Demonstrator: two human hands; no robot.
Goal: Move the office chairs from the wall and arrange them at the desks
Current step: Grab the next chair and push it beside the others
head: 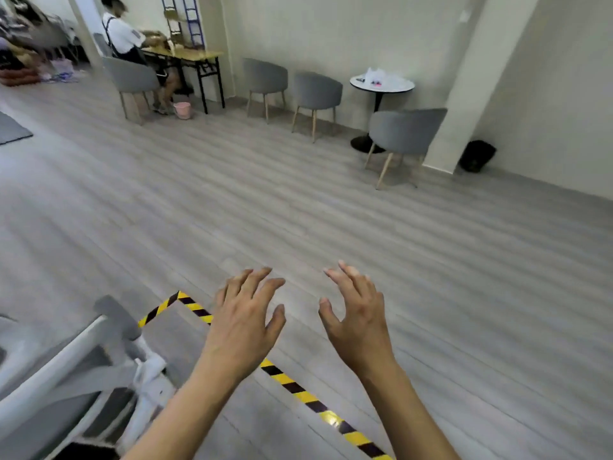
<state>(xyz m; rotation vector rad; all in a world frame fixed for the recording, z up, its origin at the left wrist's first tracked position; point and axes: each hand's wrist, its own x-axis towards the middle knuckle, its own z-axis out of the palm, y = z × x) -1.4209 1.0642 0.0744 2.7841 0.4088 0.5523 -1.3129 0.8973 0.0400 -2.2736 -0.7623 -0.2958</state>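
Our left hand (243, 322) and right hand (356, 322) hover apart over the floor (298, 210), fingers spread and loose, holding nothing. Against the far wall (331, 34) stand two grey chairs (316, 91), a third chair (406, 131) at a round tabletop (381, 90). A white chair (66, 363) is beside our left arm.

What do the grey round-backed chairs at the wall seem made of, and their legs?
Grey round-backed chairs: matte shells, likely fabric upholstery, no shine. Their tapered legs: pale tan, probably wood. Blur leaves both uncertain.
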